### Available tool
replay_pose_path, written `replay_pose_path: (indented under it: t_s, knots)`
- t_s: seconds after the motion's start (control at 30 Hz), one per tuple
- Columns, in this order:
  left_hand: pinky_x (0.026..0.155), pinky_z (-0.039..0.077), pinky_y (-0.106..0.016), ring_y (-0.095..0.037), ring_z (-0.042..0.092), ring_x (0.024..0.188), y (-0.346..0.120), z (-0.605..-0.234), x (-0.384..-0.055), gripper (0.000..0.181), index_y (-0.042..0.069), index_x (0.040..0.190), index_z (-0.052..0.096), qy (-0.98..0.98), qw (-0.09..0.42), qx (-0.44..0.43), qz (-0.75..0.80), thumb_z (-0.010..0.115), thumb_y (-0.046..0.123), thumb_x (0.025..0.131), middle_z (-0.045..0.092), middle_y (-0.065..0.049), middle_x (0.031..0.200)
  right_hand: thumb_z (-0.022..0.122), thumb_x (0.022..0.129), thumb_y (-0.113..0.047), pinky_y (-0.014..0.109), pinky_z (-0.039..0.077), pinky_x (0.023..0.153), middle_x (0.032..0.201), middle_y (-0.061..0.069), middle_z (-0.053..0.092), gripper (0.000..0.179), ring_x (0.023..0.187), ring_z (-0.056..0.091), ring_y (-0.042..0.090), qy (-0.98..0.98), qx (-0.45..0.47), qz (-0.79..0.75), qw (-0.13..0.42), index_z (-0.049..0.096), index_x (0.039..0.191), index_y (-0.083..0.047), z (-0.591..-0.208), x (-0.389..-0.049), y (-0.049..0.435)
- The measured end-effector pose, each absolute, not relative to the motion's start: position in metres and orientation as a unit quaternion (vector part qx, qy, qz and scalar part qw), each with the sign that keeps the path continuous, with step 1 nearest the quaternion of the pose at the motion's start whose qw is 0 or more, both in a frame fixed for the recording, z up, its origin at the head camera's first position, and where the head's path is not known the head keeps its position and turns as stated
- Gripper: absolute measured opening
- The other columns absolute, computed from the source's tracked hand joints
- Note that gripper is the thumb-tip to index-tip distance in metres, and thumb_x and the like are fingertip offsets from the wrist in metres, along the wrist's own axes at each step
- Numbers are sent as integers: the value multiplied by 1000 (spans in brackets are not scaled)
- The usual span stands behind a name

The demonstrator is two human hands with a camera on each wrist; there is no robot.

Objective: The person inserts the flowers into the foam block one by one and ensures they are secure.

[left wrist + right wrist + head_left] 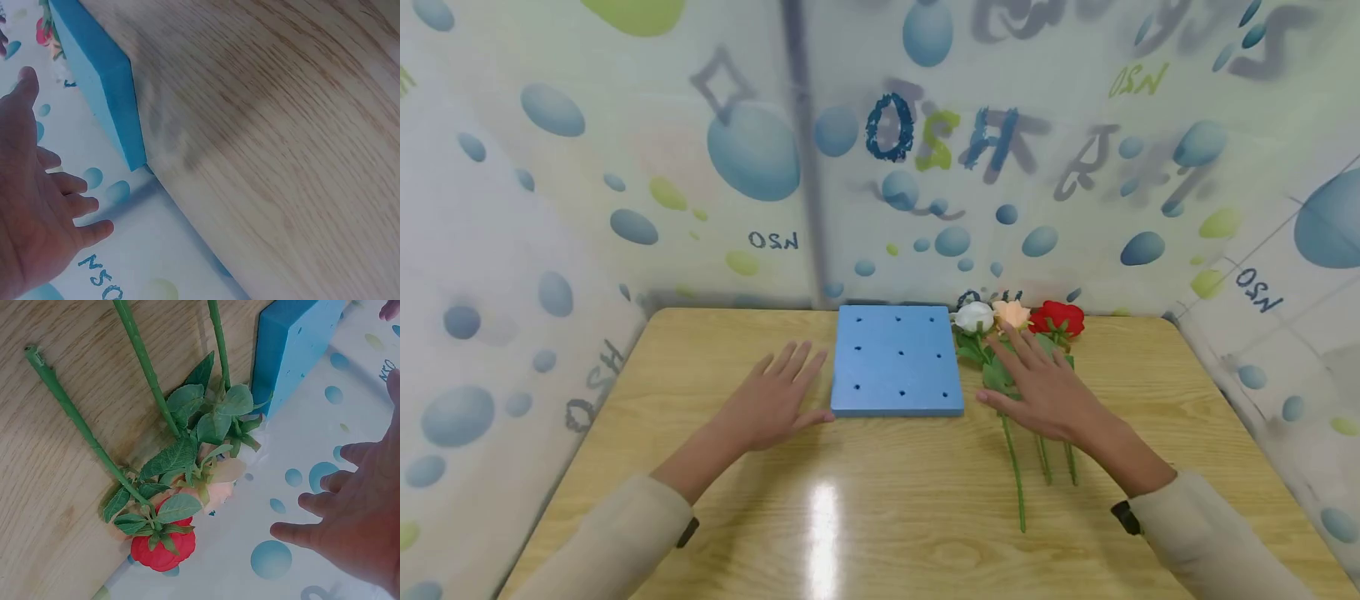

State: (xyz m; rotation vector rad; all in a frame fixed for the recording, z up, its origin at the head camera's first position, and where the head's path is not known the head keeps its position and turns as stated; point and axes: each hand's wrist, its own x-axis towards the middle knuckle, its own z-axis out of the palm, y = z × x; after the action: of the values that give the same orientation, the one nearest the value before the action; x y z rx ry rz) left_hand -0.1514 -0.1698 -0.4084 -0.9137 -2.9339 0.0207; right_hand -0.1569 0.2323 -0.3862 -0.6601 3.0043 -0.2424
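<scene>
A square blue board [880, 367] with several small holes lies at the back middle of the table. To its right lie a white rose [974, 317], a peach rose [1011, 313] and a red rose [1057, 317], their green stems pointing toward the front. My left hand [772, 402] is spread beside the board's left edge, its thumb near the front corner, holding nothing. My right hand [1045, 387], fingers spread too, hovers over the rose stems and hides part of them. In the right wrist view the green leaves [181, 456] cluster under the blooms, apart from the fingers.
The wooden table [730, 533] meets a patterned wall covering [700, 250] at its back edge, with more covering at both sides. The blue board and the rose heads are close to that back edge. A glare streak crosses the table's front.
</scene>
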Motion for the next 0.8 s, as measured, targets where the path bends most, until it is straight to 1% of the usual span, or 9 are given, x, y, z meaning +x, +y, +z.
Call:
replay_pose_path:
  t_s: [0.2, 0.27, 0.37, 0.6, 0.8]
  knots:
    - [109, 31, -59, -41, 27, 142, -166, -408, -156, 88, 5, 153, 25, -953, 33, -300, 4, 44, 66, 93, 27, -22, 156, 44, 93, -66, 73, 19, 105, 163, 14, 4, 87, 145, 17, 44, 974, -213, -71, 32, 19, 156, -13, -388, -166, 234]
    - [110, 31, -59, -40, 27, 143, -164, -409, -159, 88, 5, 154, 24, -955, 24, -296, -2, 42, 67, 93, 26, -21, 157, 45, 93, -65, 74, 20, 104, 163, 17, 7, 85, 144, 17, 44, 974, -212, -74, 33, 22, 156, -12, -389, -169, 236]
    - [110, 30, -59, -41, 26, 143, -162, -411, -163, 89, 5, 154, 22, -957, 10, -291, -12, 39, 68, 94, 24, -21, 158, 45, 94, -64, 74, 21, 104, 162, 20, 8, 84, 144, 18, 46, 975, -206, -76, 38, 23, 155, -11, -391, -173, 240]
    - [108, 33, -59, -39, 27, 143, -158, -417, -178, 88, 6, 156, 14, -959, -25, -271, -75, 37, 66, 95, 23, -22, 157, 44, 96, -61, 73, 18, 106, 161, 23, 8, 83, 143, 16, 49, 980, -185, -68, 41, 19, 156, -9, -395, -184, 252]
    - [110, 33, -55, -37, 29, 142, -155, -425, -192, 87, 4, 155, 16, -960, -37, -252, -118, 38, 64, 96, 25, -21, 157, 41, 96, -62, 73, 18, 106, 160, 25, 10, 84, 142, 16, 51, 981, -175, -70, 49, 20, 155, -7, -395, -196, 259]
